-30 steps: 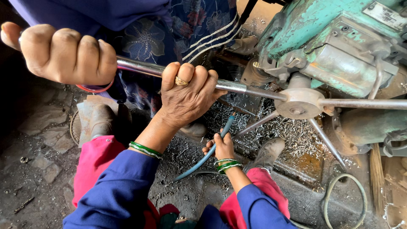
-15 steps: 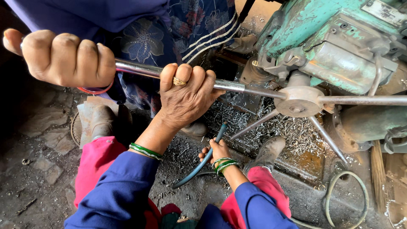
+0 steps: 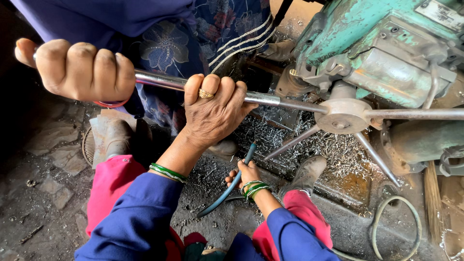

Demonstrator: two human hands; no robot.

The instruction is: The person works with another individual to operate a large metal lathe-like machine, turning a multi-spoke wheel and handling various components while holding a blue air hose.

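From the head camera, looking down: the person's left hand, a gold ring on one finger and green bangles at the wrist, is wrapped tight over a long steel bar. The fingers curl over the top of the bar, which passes straight through the fist. The bar runs slanting from upper left down to the right and ends at the round hub of a spoked handle on the green machine.

Further left on the same bar, well apart from the left hand, a co-worker's fist is clenched around it, with a red bangle showing under the wrist.

Lower down, between the pink-trousered knees, the person's right hand is closed around a teal hose. The hose enters the hand from above and carries on below it, curving down and to the left over the dark floor. This hand also wears green bangles.

Metal shavings lie thick under the hub. A worn boot rests just right of the right hand, and a loop of pale tubing lies on the floor further right.
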